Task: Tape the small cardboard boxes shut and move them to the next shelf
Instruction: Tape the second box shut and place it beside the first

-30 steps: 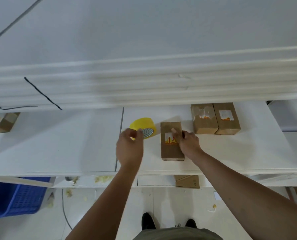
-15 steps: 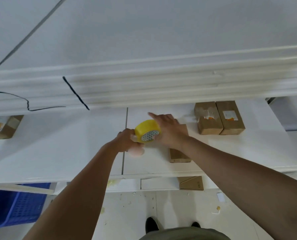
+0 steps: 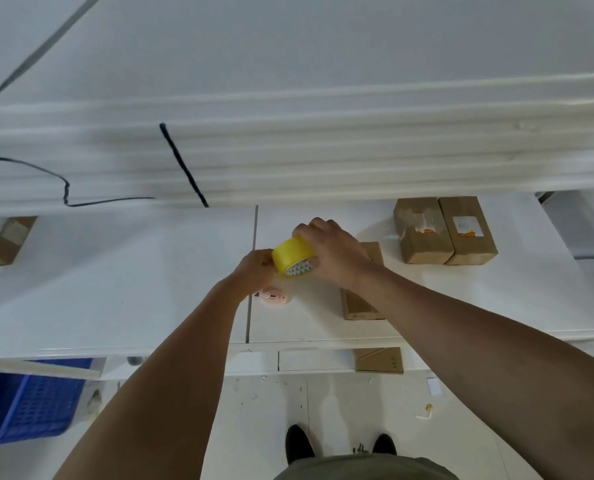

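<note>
Tape roll [image 3: 292, 255] gripped by right hand [image 3: 337, 252]; left hand [image 3: 255, 271] seemingly pinches its edge.

No legible text anywhere.

- Right-hand brown cardboard box [image 3: 470, 247]: white label with orange print [image 3: 467, 226], too small to read.
- Neighbouring brown cardboard box [image 3: 423, 249]: torn white label [image 3: 421, 223], only orange fragments.
- Far-left brown cardboard box [image 3: 4, 244]: label blurred, with a yellow-orange mark.
- Yellow tape roll [image 3: 292, 252]: triangle pattern on the core, no words.

Yellow tape roll [image 3: 293, 252] aloft, tilted; brown box [image 3: 357, 308] flat beside; two more boxes [image 3: 421, 247] touching, right.
</note>
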`<control>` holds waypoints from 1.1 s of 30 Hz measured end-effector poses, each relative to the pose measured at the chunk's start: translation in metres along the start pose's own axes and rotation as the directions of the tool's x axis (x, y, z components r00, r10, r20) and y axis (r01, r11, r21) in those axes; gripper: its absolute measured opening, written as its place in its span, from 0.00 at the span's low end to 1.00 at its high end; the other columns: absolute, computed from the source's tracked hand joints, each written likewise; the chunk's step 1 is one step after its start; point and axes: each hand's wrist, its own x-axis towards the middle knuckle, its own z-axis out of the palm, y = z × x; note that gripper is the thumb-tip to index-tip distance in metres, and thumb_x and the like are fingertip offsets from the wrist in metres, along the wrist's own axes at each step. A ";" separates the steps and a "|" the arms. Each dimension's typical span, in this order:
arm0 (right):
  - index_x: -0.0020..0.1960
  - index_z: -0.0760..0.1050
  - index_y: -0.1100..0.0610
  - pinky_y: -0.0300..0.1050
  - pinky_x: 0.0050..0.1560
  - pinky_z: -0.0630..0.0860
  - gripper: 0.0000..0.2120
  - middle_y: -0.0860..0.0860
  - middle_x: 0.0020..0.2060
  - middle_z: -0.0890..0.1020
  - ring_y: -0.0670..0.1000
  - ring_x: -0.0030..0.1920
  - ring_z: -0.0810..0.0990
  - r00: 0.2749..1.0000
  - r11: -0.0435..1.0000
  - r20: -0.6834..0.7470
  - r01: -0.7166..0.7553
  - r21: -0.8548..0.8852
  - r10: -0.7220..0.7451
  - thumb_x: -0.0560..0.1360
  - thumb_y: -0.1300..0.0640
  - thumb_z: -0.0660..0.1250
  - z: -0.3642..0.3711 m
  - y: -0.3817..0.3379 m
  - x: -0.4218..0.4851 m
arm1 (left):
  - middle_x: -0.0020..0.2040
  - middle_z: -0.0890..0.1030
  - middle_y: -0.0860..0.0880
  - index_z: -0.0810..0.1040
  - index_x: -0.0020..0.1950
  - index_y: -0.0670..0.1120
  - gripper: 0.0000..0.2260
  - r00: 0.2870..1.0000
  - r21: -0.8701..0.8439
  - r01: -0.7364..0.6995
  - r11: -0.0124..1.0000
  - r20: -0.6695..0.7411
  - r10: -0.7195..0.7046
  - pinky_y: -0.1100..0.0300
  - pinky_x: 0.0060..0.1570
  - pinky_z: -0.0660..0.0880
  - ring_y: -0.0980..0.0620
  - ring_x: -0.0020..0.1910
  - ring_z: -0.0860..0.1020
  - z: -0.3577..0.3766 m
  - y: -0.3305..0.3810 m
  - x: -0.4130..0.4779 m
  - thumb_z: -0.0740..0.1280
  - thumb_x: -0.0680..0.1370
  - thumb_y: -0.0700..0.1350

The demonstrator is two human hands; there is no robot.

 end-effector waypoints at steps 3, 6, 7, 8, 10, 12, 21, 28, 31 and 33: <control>0.70 0.72 0.48 0.50 0.56 0.75 0.26 0.50 0.62 0.75 0.56 0.62 0.74 0.999 0.999 -0.006 -0.043 0.017 0.043 0.74 0.58 0.73 0.000 0.003 -0.001 | 0.48 0.84 0.44 0.84 0.56 0.43 0.10 0.994 -0.278 0.110 0.954 0.053 -0.099 0.55 0.48 0.72 0.45 0.51 0.77 -0.011 -0.002 0.001 0.63 0.83 0.38; 0.69 0.71 0.48 0.52 0.58 0.75 0.26 0.50 0.61 0.75 0.57 0.62 0.75 0.997 0.995 0.001 -0.081 0.051 0.081 0.74 0.60 0.72 0.001 0.008 -0.003 | 0.39 0.86 0.50 0.85 0.49 0.45 0.12 0.991 -0.350 0.134 0.927 0.038 -0.129 0.57 0.43 0.71 0.51 0.42 0.79 -0.012 -0.004 0.002 0.65 0.85 0.49; 0.69 0.71 0.48 0.53 0.59 0.75 0.26 0.51 0.62 0.76 0.57 0.62 0.75 0.996 0.994 0.001 -0.092 0.062 0.092 0.74 0.60 0.72 0.001 0.009 -0.004 | 0.36 0.86 0.52 0.85 0.49 0.45 0.09 0.990 -0.323 0.136 0.937 0.020 -0.137 0.60 0.41 0.71 0.53 0.39 0.79 -0.010 -0.005 0.003 0.68 0.83 0.47; 0.70 0.71 0.48 0.53 0.59 0.75 0.26 0.51 0.62 0.76 0.58 0.62 0.75 0.995 0.992 -0.001 -0.101 0.070 0.102 0.74 0.60 0.72 0.001 0.011 -0.005 | 0.35 0.86 0.52 0.86 0.50 0.44 0.06 0.990 -0.305 0.139 0.942 0.012 -0.142 0.61 0.40 0.72 0.54 0.38 0.79 -0.009 -0.005 0.004 0.69 0.82 0.42; 0.70 0.72 0.48 0.53 0.59 0.75 0.26 0.51 0.62 0.77 0.58 0.62 0.76 0.994 0.991 -0.001 -0.108 0.079 0.109 0.74 0.59 0.73 0.000 0.015 -0.006 | 0.42 0.88 0.47 0.86 0.54 0.43 0.07 0.991 -0.273 0.129 0.953 -0.001 -0.134 0.60 0.42 0.72 0.51 0.43 0.79 -0.006 -0.007 0.005 0.71 0.79 0.36; 0.69 0.72 0.48 0.52 0.59 0.75 0.26 0.51 0.61 0.77 0.57 0.62 0.75 0.994 0.990 0.002 -0.105 0.099 0.106 0.74 0.58 0.73 -0.001 0.017 -0.006 | 0.50 0.87 0.43 0.86 0.56 0.45 0.11 0.990 -0.246 0.122 0.962 -0.037 -0.135 0.58 0.45 0.73 0.48 0.48 0.78 -0.006 -0.008 0.004 0.74 0.76 0.35; 0.70 0.75 0.52 0.47 0.59 0.72 0.26 0.56 0.67 0.79 0.60 0.67 0.75 0.993 0.983 -0.110 -0.023 0.184 0.043 0.74 0.58 0.76 -0.044 0.022 -0.012 | 0.40 0.88 0.47 0.82 0.52 0.45 0.09 0.979 -0.395 -0.035 0.918 -0.197 -0.048 0.54 0.49 0.76 0.48 0.43 0.79 -0.024 -0.002 -0.009 0.69 0.77 0.33; 0.65 0.74 0.54 0.45 0.46 0.71 0.26 0.49 0.56 0.79 0.55 0.60 0.78 0.984 0.929 0.059 -0.176 0.325 0.166 0.70 0.64 0.78 -0.122 0.087 -0.059 | 0.50 0.89 0.42 0.81 0.49 0.44 0.05 0.987 -0.569 -0.112 0.814 0.029 0.156 0.55 0.53 0.81 0.49 0.50 0.87 -0.017 0.073 -0.032 0.69 0.80 0.35; 0.66 0.71 0.60 0.57 0.50 0.78 0.29 0.55 0.56 0.76 0.61 0.61 0.78 0.962 0.827 0.176 -0.271 0.492 0.211 0.68 0.70 0.77 -0.128 0.114 -0.086 | 0.51 0.88 0.38 0.82 0.52 0.41 0.04 0.986 -0.595 -0.037 0.803 0.110 0.127 0.53 0.51 0.82 0.43 0.49 0.88 0.013 0.095 -0.037 0.70 0.80 0.34; 0.68 0.69 0.64 0.59 0.54 0.77 0.31 0.61 0.61 0.75 0.63 0.63 0.77 0.948 0.733 0.239 -0.313 0.604 0.208 0.68 0.69 0.77 -0.123 0.125 -0.101 | 0.49 0.88 0.39 0.83 0.53 0.39 0.04 0.991 -0.517 -0.020 0.856 0.105 0.086 0.55 0.47 0.81 0.43 0.46 0.87 0.037 0.101 -0.040 0.70 0.80 0.33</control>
